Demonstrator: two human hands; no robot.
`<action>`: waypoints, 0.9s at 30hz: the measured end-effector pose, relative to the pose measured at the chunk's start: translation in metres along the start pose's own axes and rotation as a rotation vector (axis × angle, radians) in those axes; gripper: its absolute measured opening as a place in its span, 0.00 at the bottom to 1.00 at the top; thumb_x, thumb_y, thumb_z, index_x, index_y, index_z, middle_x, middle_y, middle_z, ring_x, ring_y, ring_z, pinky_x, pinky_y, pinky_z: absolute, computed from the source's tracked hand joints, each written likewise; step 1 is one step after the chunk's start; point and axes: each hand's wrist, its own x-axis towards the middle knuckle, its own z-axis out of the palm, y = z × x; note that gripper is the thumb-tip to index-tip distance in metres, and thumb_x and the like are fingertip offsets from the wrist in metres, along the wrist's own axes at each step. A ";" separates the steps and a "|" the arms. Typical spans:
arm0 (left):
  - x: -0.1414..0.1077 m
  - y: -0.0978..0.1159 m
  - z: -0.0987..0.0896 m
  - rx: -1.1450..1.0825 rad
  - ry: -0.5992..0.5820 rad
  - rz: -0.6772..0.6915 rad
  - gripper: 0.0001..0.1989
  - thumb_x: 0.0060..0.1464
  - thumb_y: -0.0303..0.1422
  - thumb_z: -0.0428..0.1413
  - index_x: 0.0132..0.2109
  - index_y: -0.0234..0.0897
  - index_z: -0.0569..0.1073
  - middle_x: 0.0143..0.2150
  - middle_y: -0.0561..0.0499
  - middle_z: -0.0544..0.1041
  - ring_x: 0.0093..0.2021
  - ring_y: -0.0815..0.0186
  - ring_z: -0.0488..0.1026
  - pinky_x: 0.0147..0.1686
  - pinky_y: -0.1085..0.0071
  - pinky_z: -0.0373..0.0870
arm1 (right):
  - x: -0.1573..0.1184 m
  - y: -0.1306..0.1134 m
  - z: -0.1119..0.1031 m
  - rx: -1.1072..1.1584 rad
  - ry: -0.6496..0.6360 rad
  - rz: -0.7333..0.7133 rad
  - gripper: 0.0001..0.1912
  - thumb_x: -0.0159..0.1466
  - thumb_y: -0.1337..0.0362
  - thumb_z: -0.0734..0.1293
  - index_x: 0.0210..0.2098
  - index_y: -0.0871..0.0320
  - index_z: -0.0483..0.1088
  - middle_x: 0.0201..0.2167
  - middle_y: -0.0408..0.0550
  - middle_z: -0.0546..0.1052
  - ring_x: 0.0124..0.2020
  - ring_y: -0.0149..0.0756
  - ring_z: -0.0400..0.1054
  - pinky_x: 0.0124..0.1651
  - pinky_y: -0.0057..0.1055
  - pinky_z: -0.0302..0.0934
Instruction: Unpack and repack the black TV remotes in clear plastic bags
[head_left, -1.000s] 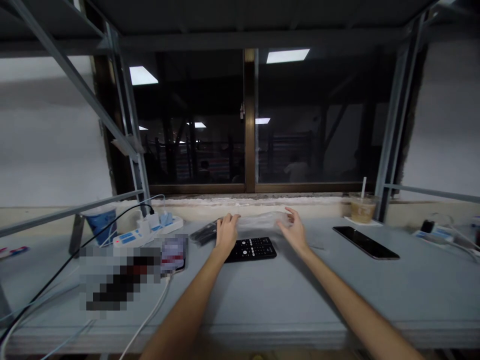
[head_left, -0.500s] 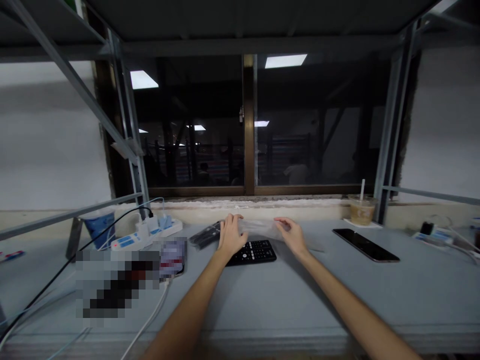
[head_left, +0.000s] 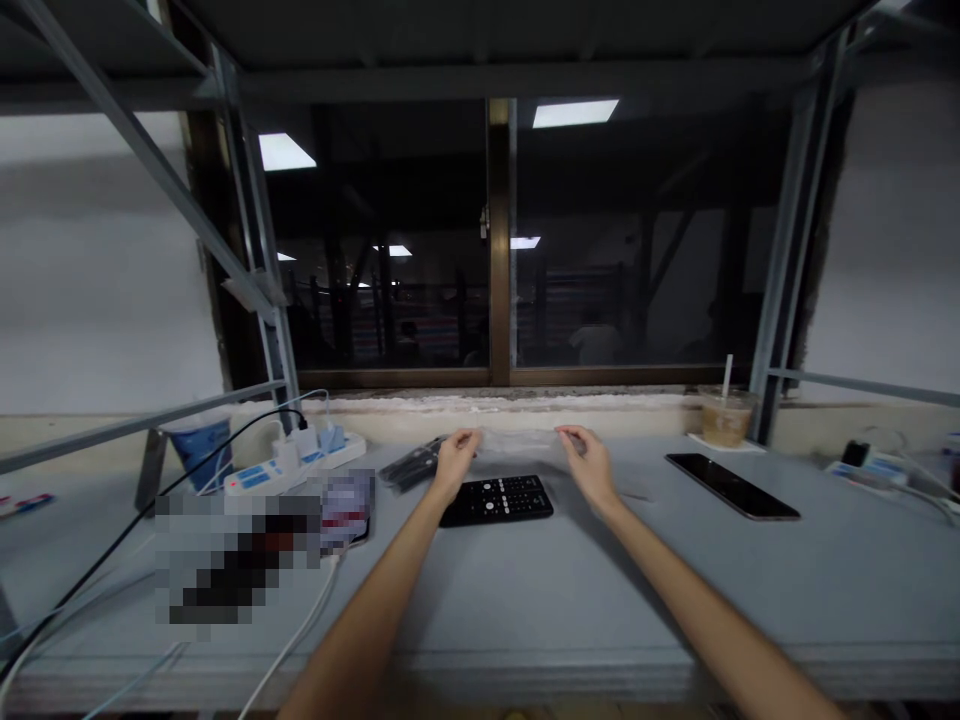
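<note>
Between my two hands a clear plastic bag (head_left: 517, 440) is stretched sideways, just above the table near the window sill. My left hand (head_left: 456, 465) pinches its left end and my right hand (head_left: 589, 465) pinches its right end. Below the bag lie black remote controls (head_left: 517, 500) side by side, their buttons facing up; my left wrist covers part of their left end. Left of my left hand rest more dark remotes (head_left: 411, 463), which look wrapped in plastic.
A black phone (head_left: 731, 486) lies at right, with an iced drink cup (head_left: 726, 418) behind it. At left are a white power strip (head_left: 296, 470), a blue cup (head_left: 199, 450), cables and a phone (head_left: 346, 510) on a charging cord. Metal frame posts flank the window.
My left hand has closed from spread fingers to a pinch on the bag's edge. My right hand has shifted slightly right, and the bag is held straighter between them.
</note>
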 end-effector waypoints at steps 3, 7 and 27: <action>-0.001 0.003 0.000 -0.119 0.014 -0.047 0.13 0.38 0.40 0.58 0.28 0.34 0.70 0.23 0.56 0.69 0.22 0.72 0.65 0.29 0.75 0.60 | -0.001 0.001 0.000 0.011 -0.037 0.036 0.15 0.57 0.56 0.58 0.33 0.59 0.70 0.35 0.52 0.75 0.38 0.39 0.67 0.45 0.35 0.57; -0.001 0.005 0.000 -0.149 0.041 -0.054 0.17 0.36 0.44 0.59 0.27 0.34 0.69 0.20 0.58 0.67 0.21 0.73 0.63 0.27 0.76 0.58 | -0.002 0.000 0.000 -0.014 -0.101 0.089 0.14 0.58 0.56 0.56 0.34 0.57 0.68 0.28 0.48 0.74 0.32 0.38 0.68 0.40 0.34 0.57; 0.008 -0.009 -0.011 -0.132 0.361 -0.257 0.10 0.43 0.34 0.47 0.30 0.32 0.68 0.20 0.57 0.64 0.15 0.75 0.58 0.20 0.76 0.56 | 0.019 0.031 -0.023 0.036 0.121 0.198 0.23 0.55 0.56 0.56 0.46 0.62 0.63 0.30 0.50 0.74 0.23 0.33 0.63 0.30 0.31 0.58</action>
